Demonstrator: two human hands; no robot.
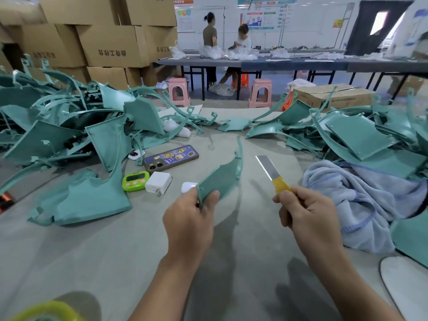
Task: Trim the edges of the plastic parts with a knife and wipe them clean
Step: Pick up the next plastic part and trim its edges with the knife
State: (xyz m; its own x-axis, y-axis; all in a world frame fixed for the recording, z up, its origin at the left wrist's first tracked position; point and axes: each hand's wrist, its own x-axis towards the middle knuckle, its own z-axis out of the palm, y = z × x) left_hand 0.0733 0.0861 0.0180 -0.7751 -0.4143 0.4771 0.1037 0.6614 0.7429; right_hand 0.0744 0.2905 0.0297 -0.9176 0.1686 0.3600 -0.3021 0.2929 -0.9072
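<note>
My left hand (188, 218) grips the near end of a teal plastic part (223, 173), a flat panel with a thin curved arm that rises away from me. My right hand (305, 213) holds a knife (269, 170) by its yellow handle, the bare steel blade pointing up and to the left. The blade stands apart from the part, a short way to its right. A light blue cloth (361, 200) lies bunched on the table just right of my right hand.
Heaps of teal plastic parts lie at the left (76, 135) and right (354, 133). A phone (170, 157), green timer (135, 180), white charger (158, 183) and white earbud case (187, 186) lie left of the held part. Two people work at a far table.
</note>
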